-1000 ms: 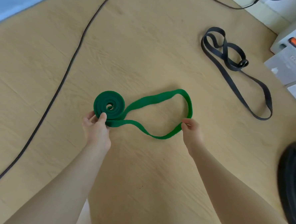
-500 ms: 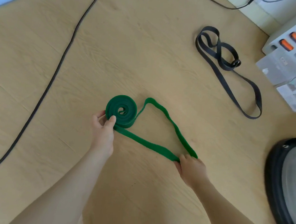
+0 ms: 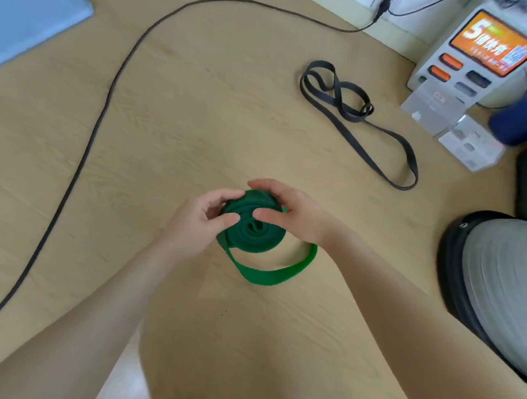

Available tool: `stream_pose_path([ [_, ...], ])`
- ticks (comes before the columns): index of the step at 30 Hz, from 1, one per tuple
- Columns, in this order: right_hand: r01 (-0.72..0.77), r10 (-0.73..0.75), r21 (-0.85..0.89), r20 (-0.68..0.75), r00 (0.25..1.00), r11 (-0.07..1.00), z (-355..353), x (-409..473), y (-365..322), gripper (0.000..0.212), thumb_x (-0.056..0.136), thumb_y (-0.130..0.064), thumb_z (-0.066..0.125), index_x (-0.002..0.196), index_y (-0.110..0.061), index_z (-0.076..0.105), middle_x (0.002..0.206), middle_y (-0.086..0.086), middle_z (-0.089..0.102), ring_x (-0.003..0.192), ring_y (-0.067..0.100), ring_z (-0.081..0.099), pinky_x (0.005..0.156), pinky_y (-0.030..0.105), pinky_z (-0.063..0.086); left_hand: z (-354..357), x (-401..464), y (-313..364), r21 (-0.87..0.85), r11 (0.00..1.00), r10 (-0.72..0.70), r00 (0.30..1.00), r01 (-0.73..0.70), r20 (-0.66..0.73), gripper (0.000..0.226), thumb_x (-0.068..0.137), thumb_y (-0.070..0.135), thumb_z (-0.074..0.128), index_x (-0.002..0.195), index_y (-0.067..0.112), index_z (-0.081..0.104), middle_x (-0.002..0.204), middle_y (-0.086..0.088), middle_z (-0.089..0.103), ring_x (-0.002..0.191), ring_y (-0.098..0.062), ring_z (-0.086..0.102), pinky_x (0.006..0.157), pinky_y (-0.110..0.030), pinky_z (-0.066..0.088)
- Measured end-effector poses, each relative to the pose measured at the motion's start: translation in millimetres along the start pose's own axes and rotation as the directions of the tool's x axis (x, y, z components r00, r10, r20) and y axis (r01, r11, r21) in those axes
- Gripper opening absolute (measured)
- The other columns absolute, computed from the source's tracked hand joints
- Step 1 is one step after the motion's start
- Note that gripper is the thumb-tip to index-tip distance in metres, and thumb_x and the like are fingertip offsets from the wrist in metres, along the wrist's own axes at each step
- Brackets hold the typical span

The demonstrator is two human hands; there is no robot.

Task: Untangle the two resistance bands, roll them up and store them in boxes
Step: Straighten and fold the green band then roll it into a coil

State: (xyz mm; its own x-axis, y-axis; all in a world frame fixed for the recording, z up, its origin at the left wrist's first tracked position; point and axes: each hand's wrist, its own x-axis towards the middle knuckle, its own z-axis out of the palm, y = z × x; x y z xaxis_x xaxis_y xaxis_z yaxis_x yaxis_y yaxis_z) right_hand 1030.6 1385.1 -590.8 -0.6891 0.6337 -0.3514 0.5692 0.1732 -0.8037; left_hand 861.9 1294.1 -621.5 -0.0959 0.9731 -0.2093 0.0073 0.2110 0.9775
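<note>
The green resistance band (image 3: pixel 255 234) is mostly wound into a flat coil held above the wooden floor, with a short loose loop hanging below it toward me. My left hand (image 3: pixel 201 218) grips the coil's left side, thumb on its face. My right hand (image 3: pixel 289 214) holds the coil from the right, fingers curled over its top edge and thumb near the centre. The black resistance band (image 3: pixel 353 118) lies loose and twisted on the floor at the far right, away from both hands. Two clear boxes (image 3: pixel 459 137) sit beyond it at the right.
A black cable (image 3: pixel 82 157) snakes across the floor on the left and back. A white machine with an orange screen (image 3: pixel 481 55) stands at the back right, a blue mat (image 3: pixel 27 12) at the back left, and a round black-rimmed object (image 3: pixel 497 290) at the right.
My right hand has let go of the far end of the loop and come up onto the coil. The loose green loop is much shorter, and the coil is larger.
</note>
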Motion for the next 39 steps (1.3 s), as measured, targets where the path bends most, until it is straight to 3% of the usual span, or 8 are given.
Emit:
stream_pose_path([
  [4,0.001,-0.036,0.336,0.096,0.995,0.942,-13,-28,-17,0.033,0.088,-0.003,0.057,0.118,-0.016,0.049,0.104,0.002,0.064,0.091,0.014,0.067,0.078,0.028,0.056,4,-17,36,-0.077,0.995,0.069,0.995,-0.063,0.078,0.034,0.085,-0.004,0.057,0.109,0.02,0.062,0.1,0.011,0.069,0.092,0.0,0.065,0.076,-0.014,0.051],
  [8,0.111,-0.074,0.498,-0.094,0.993,0.86,-20,-42,-26,0.027,0.087,0.002,0.055,0.106,-0.017,0.053,0.097,0.005,0.066,0.084,0.016,0.067,0.072,0.028,0.057,17,-20,52,-0.144,0.987,0.053,0.991,-0.071,-0.121,0.02,0.082,0.007,0.065,0.088,0.023,0.053,0.09,0.009,0.066,0.074,0.005,0.062,0.068,-0.012,0.049],
  [12,0.129,-0.027,0.557,-0.188,0.982,0.821,-15,-51,-19,0.025,0.087,0.001,0.056,0.106,-0.015,0.053,0.097,0.008,0.066,0.084,0.02,0.067,0.075,0.031,0.057,29,-26,42,0.059,0.998,-0.002,0.983,0.014,-0.185,0.012,0.083,0.021,0.065,0.079,0.017,0.055,0.076,0.009,0.061,0.069,-0.002,0.056,0.069,-0.016,0.044],
  [20,0.168,0.067,0.763,-0.266,0.962,0.625,-5,-60,3,0.026,0.086,-0.003,0.058,0.109,-0.015,0.053,0.1,0.01,0.066,0.085,0.026,0.066,0.077,0.037,0.057,40,-32,35,-0.112,0.992,-0.053,0.999,0.053,0.005,0.023,0.082,0.007,0.065,0.087,0.022,0.049,0.085,0.007,0.072,0.079,-0.005,0.064,0.076,-0.017,0.05],
  [28,0.124,0.057,0.772,-0.204,0.977,0.623,-6,-67,17,0.046,0.066,-0.023,0.069,0.108,-0.02,0.051,0.102,0.006,0.067,0.093,0.026,0.065,0.08,0.04,0.056,43,-27,30,-0.069,0.994,-0.082,0.996,0.079,-0.037,0.025,0.078,0.007,0.07,0.083,0.025,0.053,0.087,0.01,0.073,0.079,-0.005,0.065,0.072,-0.017,0.047],
  [33,-0.061,0.103,0.166,-0.256,0.961,0.984,-15,-70,22,0.032,0.08,-0.018,0.07,0.104,-0.026,0.05,0.104,-0.003,0.062,0.094,0.016,0.056,0.086,0.034,0.047,51,-30,26,0.032,0.998,-0.043,0.995,0.046,-0.093,0.026,0.079,0.006,0.069,0.083,0.026,0.054,0.09,0.008,0.069,0.077,-0.008,0.064,0.068,-0.018,0.05],
  [35,-0.143,0.108,-0.153,-0.22,0.97,0.978,-21,-69,19,0.036,0.079,-0.023,0.071,0.11,-0.022,0.052,0.107,-0.008,0.059,0.091,0.013,0.05,0.079,0.026,0.039,50,-30,24,0.174,0.985,-0.008,0.998,0.018,-0.057,0.026,0.079,0.009,0.069,0.084,0.031,0.055,0.093,0.004,0.07,0.083,-0.018,0.066,0.073,-0.03,0.055],
  [39,-0.089,0.054,-0.348,-0.109,0.993,0.933,-15,-67,15,0.066,0.079,-0.031,0.07,0.137,-0.025,0.037,0.114,-0.005,0.059,0.094,0.014,0.049,0.084,0.028,0.04,40,-27,28,0.393,0.916,0.087,0.996,-0.085,0.012,0.028,0.08,0.015,0.068,0.085,0.04,0.056,0.092,0.003,0.07,0.083,-0.035,0.063,0.078,-0.048,0.053],
])
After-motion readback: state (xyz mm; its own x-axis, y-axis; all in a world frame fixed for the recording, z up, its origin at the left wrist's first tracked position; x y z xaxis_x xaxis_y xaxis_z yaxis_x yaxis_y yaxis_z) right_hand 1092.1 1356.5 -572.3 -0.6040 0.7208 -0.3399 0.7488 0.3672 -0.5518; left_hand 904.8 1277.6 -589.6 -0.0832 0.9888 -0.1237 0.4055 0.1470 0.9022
